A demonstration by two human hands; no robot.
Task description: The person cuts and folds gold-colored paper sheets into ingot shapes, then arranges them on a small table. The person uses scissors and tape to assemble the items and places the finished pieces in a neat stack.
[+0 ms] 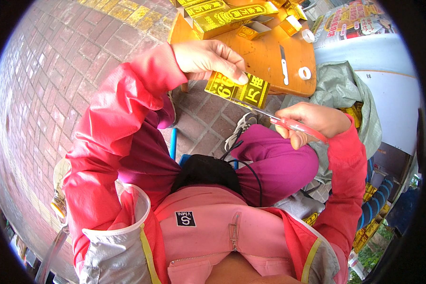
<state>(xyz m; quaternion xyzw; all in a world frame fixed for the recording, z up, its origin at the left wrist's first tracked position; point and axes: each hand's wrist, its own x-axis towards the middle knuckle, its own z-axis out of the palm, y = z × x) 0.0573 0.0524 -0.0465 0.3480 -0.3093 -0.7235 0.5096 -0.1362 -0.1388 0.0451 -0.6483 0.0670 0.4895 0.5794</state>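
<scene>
— Where to find the yellow-and-black printed card (240, 93)?
— Sits pinched in left hand (212, 57), at ten o'clock from right hand (315, 116) curled around red-handled scissors (294, 125); runs lengthwise toward half past three.

Datum: table (262, 54). On its far part: boxes (227, 20). On its right part: knife (284, 66); along its right edge, one far ring (311, 36), one near ring (308, 73). Right of table: sack (338, 80). Left of table: paving (80, 85). At its near edge: card (225, 87), in left hand (206, 59). Before its near right corner: scissors (296, 125), in right hand (315, 118). Before the table: shoe (241, 130).
</scene>
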